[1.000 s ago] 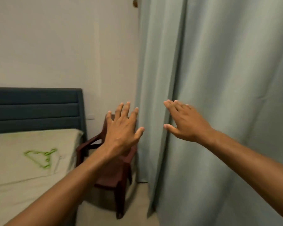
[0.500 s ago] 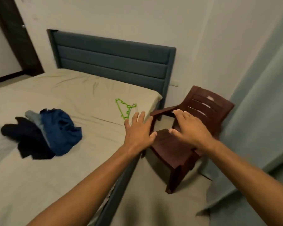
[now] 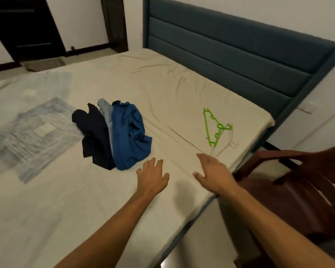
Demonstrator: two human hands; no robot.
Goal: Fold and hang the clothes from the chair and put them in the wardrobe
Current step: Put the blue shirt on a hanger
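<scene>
Blue, dark navy and pale blue garments make up the heap of clothes that we note on the bed, roughly mid-mattress, on the cream sheet. The blue piece lies nearest us and to the right of the heap; the dark piece is to its left; a pale blue strip shows between them.

We hold both hands out over the near edge of the bed, palms down. The left hand has its fingers spread and straight, holding nothing, just short of the blue garment and apart from it. The right hand is likewise flat with relaxed fingers, empty, over the sheet near the mattress corner. Whether either palm touches the sheet we cannot tell.

A green hanger lies flat on the sheet beyond the right hand, near the headboard-side corner. A white hanger lies partly under it, faint against the sheet.

A dark red plastic chair stands on the floor just beside the bed at the right, its seat bare in the visible part.

A blue upholstered headboard runs along the far right. A patterned blue-grey cloth lies flat at the left of the mattress. Dark wood furniture stands at upper left; its details are unclear.
</scene>
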